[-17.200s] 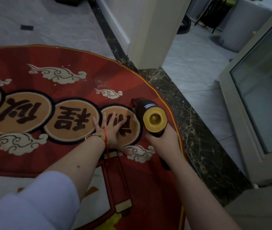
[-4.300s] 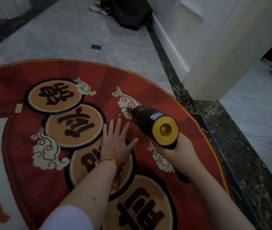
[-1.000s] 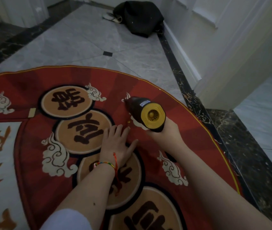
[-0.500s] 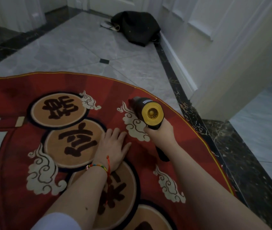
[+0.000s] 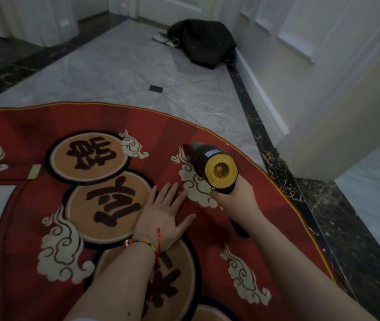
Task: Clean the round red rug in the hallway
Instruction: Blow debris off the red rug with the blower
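Here, the left hand (image 5: 164, 218) is pressing flat on the round red rug (image 5: 17, 228), while the right hand (image 5: 235, 200) is gripping a handheld vacuum (image 5: 209, 166), nozzle aiming toward the rug's far edge.

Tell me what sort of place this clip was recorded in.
Most likely a home hallway: a round red rug on grey marble-look floor tiles, white doors and baseboards, and a dark bag dropped by the wall.

a grey tiled floor (image 5: 119, 72) with dark marble borders carries the round red rug (image 5: 170, 133) near and left, and a black bag (image 5: 204, 41) with a pale slipper (image 5: 161, 38) far by the wall.
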Demonstrator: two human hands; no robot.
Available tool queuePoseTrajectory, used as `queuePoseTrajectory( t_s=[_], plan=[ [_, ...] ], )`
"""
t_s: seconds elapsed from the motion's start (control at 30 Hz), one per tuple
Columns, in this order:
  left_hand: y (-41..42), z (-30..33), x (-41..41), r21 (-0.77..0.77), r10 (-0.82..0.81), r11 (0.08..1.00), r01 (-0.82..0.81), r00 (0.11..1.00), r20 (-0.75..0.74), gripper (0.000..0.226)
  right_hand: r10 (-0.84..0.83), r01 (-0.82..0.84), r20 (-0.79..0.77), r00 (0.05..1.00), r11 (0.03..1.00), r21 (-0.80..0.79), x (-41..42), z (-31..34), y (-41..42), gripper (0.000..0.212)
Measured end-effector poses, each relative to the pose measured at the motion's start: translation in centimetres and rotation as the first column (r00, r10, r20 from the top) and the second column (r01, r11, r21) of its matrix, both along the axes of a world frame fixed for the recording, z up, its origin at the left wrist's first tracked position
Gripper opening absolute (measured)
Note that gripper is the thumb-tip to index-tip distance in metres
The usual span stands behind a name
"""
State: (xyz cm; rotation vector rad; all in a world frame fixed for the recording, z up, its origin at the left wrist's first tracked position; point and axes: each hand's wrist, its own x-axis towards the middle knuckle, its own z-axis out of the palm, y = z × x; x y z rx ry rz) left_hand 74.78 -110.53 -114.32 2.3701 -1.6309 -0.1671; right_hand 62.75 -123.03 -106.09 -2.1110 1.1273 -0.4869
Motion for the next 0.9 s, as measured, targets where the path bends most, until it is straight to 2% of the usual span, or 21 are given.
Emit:
queuePoseTrajectory(
  t_s=[0.2, 0.4, 0.53, 0.7, 0.83, 0.9],
  plan=[
    [0.0, 0.0, 0.2, -0.019, -0.005, 1.000, 0.005, 1.000, -0.005, 0.075, 0.006, -0.006, 0.004, 1.000, 1.000, -0.004, 3.1, 1.1, -0.3, 0.024],
    [0.1, 0.0, 0.0, -0.018, 0.000, 1.000, 0.000, 1.000, -0.011, 0.076, -0.005, 0.005, -0.029, 1.000, 1.000, 0.002, 0.6, 0.1, 0.4, 0.024],
    [0.0, -0.2, 0.2, -0.008, -0.007, 1.000, 0.007, 1.000, 0.001, 0.077, -0.012, 0.012, -0.008, 1.000, 1.000, -0.020, 2.1, 0.6, -0.2, 0.022],
    [-0.2, -0.1, 0.2, 0.019, -0.012, 1.000, 0.012, 1.000, 0.007, 0.077, -0.177, 0.177, 0.026, 0.984, 0.984, -0.004, -0.1, -0.1, 0.4, 0.028],
    [-0.4, -0.5, 0.3, -0.001, -0.102, 0.995, 0.102, 0.995, 0.003, 0.076, -0.300, 0.301, 0.041, 0.953, 0.954, -0.002, -3.2, -0.9, 0.2, 0.040],
    [-0.4, -0.7, 0.4, -0.008, -0.135, 0.991, 0.135, 0.991, 0.002, 0.075, -0.324, 0.323, 0.045, 0.945, 0.946, 0.011, -3.0, -0.9, -0.8, 0.038]
  ],
)
